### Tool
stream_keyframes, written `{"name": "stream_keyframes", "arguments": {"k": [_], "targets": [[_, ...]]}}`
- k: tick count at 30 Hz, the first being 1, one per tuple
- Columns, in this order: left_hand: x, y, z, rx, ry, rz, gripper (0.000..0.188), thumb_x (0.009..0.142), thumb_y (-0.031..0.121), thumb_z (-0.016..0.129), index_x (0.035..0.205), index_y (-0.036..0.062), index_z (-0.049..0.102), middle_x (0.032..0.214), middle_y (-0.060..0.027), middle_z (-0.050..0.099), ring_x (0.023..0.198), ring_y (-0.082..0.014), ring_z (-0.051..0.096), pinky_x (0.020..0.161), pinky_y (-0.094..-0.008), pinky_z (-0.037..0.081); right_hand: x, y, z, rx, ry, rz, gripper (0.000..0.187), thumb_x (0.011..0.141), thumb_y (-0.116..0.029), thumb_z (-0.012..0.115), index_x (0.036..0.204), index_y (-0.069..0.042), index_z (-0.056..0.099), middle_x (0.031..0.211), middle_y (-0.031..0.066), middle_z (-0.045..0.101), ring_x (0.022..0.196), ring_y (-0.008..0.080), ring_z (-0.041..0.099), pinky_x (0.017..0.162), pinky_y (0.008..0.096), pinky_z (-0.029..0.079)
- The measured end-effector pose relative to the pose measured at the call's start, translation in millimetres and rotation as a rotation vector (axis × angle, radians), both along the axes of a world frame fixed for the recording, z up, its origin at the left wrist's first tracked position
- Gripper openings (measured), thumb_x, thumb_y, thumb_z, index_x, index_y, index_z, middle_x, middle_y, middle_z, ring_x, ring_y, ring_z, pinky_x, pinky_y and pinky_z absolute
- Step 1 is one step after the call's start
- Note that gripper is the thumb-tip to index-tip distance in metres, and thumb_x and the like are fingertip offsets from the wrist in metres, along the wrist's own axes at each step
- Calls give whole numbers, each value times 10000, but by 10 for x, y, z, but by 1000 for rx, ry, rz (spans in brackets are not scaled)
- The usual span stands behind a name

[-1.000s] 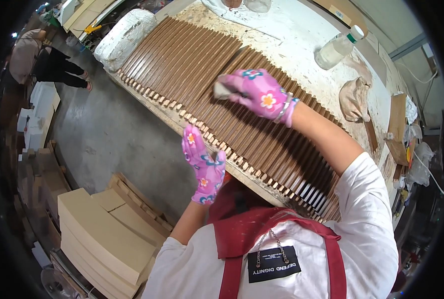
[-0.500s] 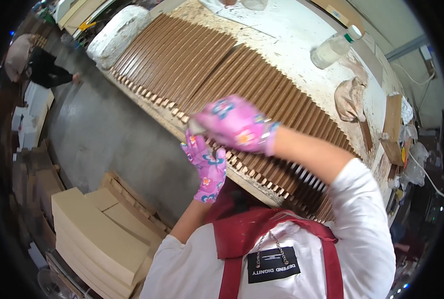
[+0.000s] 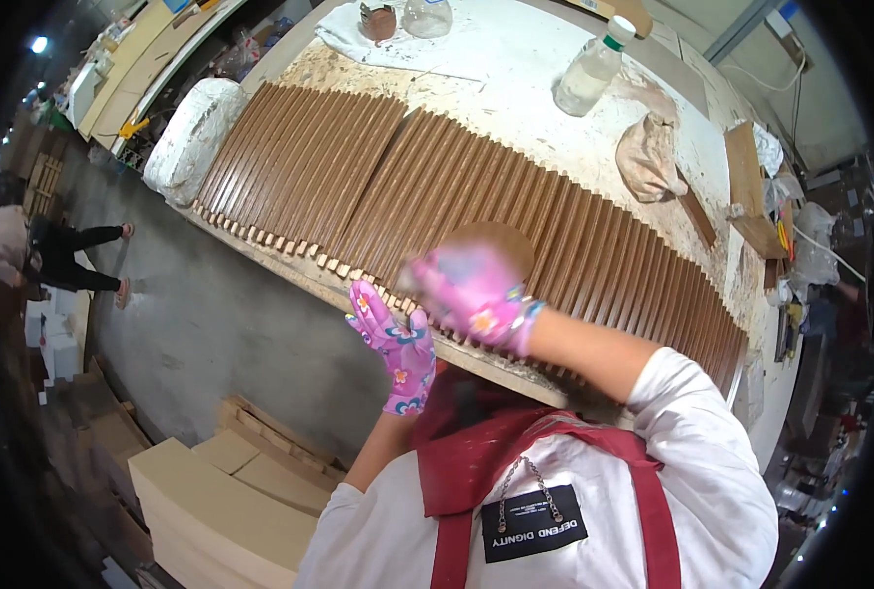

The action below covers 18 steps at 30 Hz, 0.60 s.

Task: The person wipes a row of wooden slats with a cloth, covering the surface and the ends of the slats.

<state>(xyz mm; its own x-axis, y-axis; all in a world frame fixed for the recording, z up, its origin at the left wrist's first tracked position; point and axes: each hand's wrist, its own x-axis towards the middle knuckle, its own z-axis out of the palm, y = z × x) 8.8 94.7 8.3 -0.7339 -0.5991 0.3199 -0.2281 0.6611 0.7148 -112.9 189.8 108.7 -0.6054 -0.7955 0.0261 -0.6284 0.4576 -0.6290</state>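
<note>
Many brown wooden strips (image 3: 304,162) lie side by side on the workbench, their pale notched ends lined up along its near edge. My left hand (image 3: 402,353), in a pink flowered glove, is upright at that edge with its fingers stretched out, touching or very near the strip ends. Above the near part of the strips is my right hand (image 3: 471,294), in a matching glove and smeared by motion. Its fingers look closed around a small greyish thing (image 3: 409,280) that I cannot make out. Behind this hand shows a blurred brown rounded patch (image 3: 501,245).
A white wrapped block (image 3: 193,137) sits at the strips' left end. Beyond them are a clear bottle (image 3: 589,74), a crumpled tan bag (image 3: 645,162) and a plastic cup (image 3: 427,17). Pale stacked boards (image 3: 216,510) stand at lower left. A person (image 3: 49,250) walks on the floor at far left.
The whole view has shifted, showing more of the bench's far left. My right hand stays over the strips' near ends, still moving. The person at left has changed stride.
</note>
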Motion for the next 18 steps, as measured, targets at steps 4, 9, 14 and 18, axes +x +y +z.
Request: {"name": "stream_keyframes", "arguments": {"k": [4, 9, 14, 18], "targets": [[32, -7, 95, 6, -36, 3, 804, 954, 353, 521, 1552, -10, 126, 1601, -221, 181, 1492, -378, 152, 1186, -560, 50, -688, 1023, 95, 354, 190, -368, 310, 996, -370, 479, 1120, -126, 624, 725, 50, 653, 546, 157, 628, 441, 272, 527], [177, -274, 446, -207, -33, -80, 740, 944, 273, 548, 1529, -34, 213, 1573, -250, 236, 1460, -390, 242, 1192, -484, 173, -639, 2022, 73, 118, 397, -562, 459, 906, -278, 634, 1318, -96, 551, 1106, 193, 650, 976, 358, 648, 887, 461, 519], [-457, -1022, 1420, -156, 47, -434, 550, 983, 317, 522, 1435, 13, 449, 1450, -181, 484, 1358, -339, 431, 1135, -442, 314, -295, 2008, 218, -63, 410, -550, 491, 903, -262, 633, 1348, -79, 537, 1141, 223, 636, 1039, 404, 614, 933, 467, 478], [-1785, -1441, 1698, -1, -23, -867, 426, 983, 269, 564, 1387, 136, 553, 1294, -152, 599, 1213, -295, 533, 1053, -384, 396, -195, 1762, 305, -50, 344, -640, 493, 901, -259, 634, 1347, -73, 534, 1145, 232, 627, 1031, 411, 614, 916, 460, 479]]}}
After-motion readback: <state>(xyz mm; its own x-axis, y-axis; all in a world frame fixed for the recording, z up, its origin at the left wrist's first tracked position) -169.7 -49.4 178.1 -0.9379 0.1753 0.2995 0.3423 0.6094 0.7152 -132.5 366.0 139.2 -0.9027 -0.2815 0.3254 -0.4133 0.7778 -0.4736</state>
